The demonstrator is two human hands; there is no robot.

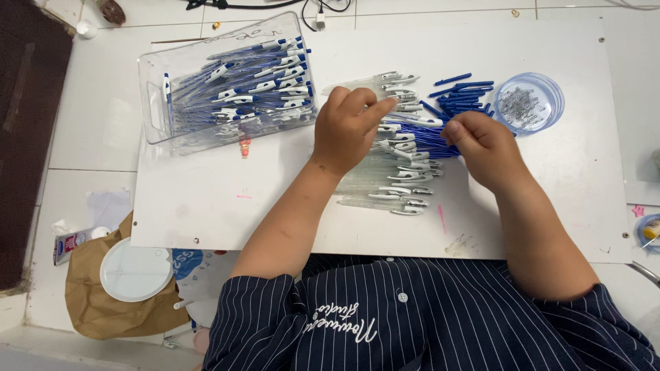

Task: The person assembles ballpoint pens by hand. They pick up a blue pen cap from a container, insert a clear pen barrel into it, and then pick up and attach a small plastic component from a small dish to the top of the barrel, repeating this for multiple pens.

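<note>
Pinching blue refill (430, 141) in right hand (485, 141); left hand (347, 127) fingertips pinching clear pen barrel (405, 118); parts light, stiff, slippery; hold mid-shaft.

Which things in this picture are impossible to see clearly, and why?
- Head view: what the right hand pinches is hidden by its own fingers.
- Head view: the left hand covers part of the clear pen barrels.
- Head view: the small metal parts in the round blue lid are too small to identify.
</note>
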